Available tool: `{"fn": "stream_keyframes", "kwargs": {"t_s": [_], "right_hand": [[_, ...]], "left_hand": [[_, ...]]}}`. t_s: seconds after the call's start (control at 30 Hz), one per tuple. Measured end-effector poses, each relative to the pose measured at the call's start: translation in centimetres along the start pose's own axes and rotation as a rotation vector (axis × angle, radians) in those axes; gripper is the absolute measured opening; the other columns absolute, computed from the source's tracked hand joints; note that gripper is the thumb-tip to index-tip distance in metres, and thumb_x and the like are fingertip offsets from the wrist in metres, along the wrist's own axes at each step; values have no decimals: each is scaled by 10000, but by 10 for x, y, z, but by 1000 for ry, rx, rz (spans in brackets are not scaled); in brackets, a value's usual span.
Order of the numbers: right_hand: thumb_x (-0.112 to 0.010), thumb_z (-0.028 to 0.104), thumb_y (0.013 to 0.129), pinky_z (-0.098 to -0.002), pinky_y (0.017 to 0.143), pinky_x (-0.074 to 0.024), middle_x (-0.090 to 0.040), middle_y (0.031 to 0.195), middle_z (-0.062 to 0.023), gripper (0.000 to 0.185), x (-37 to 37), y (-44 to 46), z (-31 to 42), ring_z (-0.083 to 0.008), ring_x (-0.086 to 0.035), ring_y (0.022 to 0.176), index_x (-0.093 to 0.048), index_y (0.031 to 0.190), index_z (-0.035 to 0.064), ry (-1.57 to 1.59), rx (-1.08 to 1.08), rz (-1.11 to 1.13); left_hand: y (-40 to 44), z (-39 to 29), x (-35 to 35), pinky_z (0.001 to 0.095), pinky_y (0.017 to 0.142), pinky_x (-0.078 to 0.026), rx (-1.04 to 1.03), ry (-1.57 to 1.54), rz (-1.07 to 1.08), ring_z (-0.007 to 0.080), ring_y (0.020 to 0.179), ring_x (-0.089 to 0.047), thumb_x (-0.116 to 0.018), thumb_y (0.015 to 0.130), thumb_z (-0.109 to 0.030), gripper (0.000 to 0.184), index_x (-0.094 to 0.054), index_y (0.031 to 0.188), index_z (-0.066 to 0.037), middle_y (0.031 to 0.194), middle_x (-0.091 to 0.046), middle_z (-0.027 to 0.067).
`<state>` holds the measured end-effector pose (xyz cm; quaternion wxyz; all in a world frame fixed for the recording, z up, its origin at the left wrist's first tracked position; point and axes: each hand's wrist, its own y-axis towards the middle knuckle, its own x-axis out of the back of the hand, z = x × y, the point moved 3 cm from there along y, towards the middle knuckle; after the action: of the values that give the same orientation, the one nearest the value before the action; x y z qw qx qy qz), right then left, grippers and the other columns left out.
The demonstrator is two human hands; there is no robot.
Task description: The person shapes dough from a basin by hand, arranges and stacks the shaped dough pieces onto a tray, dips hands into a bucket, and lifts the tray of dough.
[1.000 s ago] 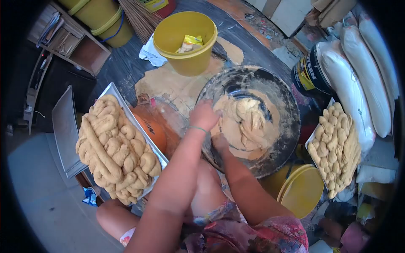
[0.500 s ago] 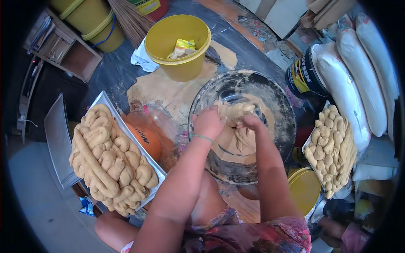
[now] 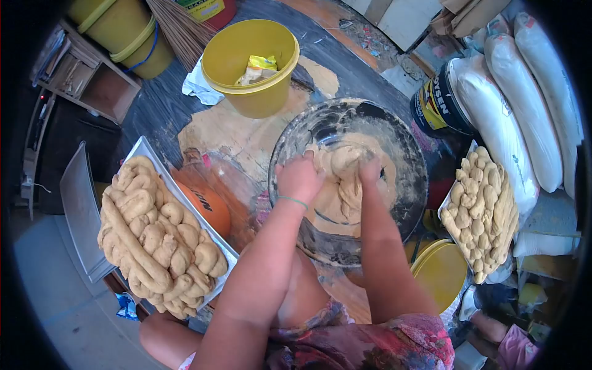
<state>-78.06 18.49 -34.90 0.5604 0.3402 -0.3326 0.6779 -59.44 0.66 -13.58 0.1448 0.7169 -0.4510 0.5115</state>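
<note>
Tan dough (image 3: 349, 188) between two hands (image 3: 300, 179) (image 3: 370, 169), one basin (image 3: 411, 206)

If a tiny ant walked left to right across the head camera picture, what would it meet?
Big heap of dough ropes → left hand → right hand → small dough lumps → outermost long white bag.

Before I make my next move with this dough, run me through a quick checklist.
1. Dough inside the black basin: ok.
2. Both hands at the dough: ok, left and right both reach into the basin.
3. Secure grip: cannot tell, some of your fingers are hidden.
4. Wrists bare: not ok, a thin band is on your left wrist.
5. Yellow bucket upright and outside the basin: ok.
6. Shaped dough pieces on the right-hand tray kept out of the basin: ok.
</note>
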Motion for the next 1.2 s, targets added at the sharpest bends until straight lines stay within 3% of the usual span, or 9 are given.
{"fn": "stream_keyframes", "kwargs": {"t_s": [0.07, 0.2, 0.3, 0.4, 0.5, 0.7, 0.87, 1.07, 1.2], "right_hand": [[-573, 322, 832, -476, 1039, -313, -331, 1409, -239, 632, -30, -40, -39, -382, -365, 1268, -377, 1363, 41, -176, 67, -14], [-634, 315, 783, -568, 1065, -214, -250, 1449, -250, 825, -19, -144, -53, -411, -260, 1334, -209, 1444, 63, -330, 266, -12], [-617, 265, 758, -516, 1102, -179, -219, 1467, -249, 800, -17, -177, -68, -410, -274, 1329, -239, 1449, 129, -532, 244, 210], [-627, 247, 729, -517, 1087, -203, -249, 1453, -249, 817, -11, -179, -65, -403, -292, 1318, -250, 1448, 153, -442, 250, 215], [-611, 245, 746, -516, 1032, -294, -333, 1409, -242, 755, 2, -174, -54, -399, -366, 1270, -299, 1426, 145, -405, 140, 411], [-684, 287, 705, -472, 862, -441, -571, 1089, -214, 695, 9, -164, -52, -388, -546, 1002, -422, 1320, 97, -179, 48, 648], [-692, 311, 722, -456, 866, -450, -592, 1097, -222, 586, 11, -92, -52, -369, -570, 1025, -518, 1213, 44, -13, 136, 30], [-681, 247, 741, -442, 880, -448, -569, 1162, -243, 558, -39, -49, -50, -364, -558, 1069, -523, 1222, 12, -195, -44, -9], [-653, 229, 779, -410, 880, -456, -559, 1193, -234, 543, -24, -49, -47, -366, -558, 1071, -503, 1253, 9, 27, -147, 112]], "left_hand": [[2, 0, -1, 474, 871, -383, -6, 1, -4, 295, 1001, -591, -618, 798, -332, 404, -567, 1099, -68, 1032, -628, 138], [3, -5, -3, 494, 879, -376, -6, 13, 23, 292, 998, -596, -615, 801, -334, 402, -569, 1102, -71, 1033, -632, 136], [2, -9, -3, 501, 879, -385, -7, 42, 86, 305, 1055, -579, -617, 809, -377, 500, -548, 1200, -73, 1101, -621, 155], [2, -10, -9, 500, 883, -383, -2, 33, 101, 310, 1049, -582, -618, 808, -383, 503, -551, 1197, -71, 1103, -622, 159], [2, -8, -14, 494, 887, -383, 3, 54, 125, 316, 1035, -589, -616, 807, -389, 507, -552, 1194, -68, 1090, -626, 162], [2, 3, -14, 484, 880, -388, 10, 11, 130, 324, 1019, -595, -611, 810, -391, 512, -548, 1195, -61, 1090, -633, 151], [-5, -1, -11, 486, 896, -384, 14, 80, 165, 307, 1018, -599, -607, 812, -387, 511, -544, 1208, -71, 1108, -629, 147], [-3, -9, -4, 479, 877, -409, -46, 25, 110, 321, 1002, -607, -608, 811, -385, 513, -541, 1211, -71, 1082, -638, 154], [-4, -13, -4, 468, 858, -427, -52, 45, 132, 329, 990, -612, -611, 812, -379, 507, -546, 1201, -60, 1056, -644, 170]]}}
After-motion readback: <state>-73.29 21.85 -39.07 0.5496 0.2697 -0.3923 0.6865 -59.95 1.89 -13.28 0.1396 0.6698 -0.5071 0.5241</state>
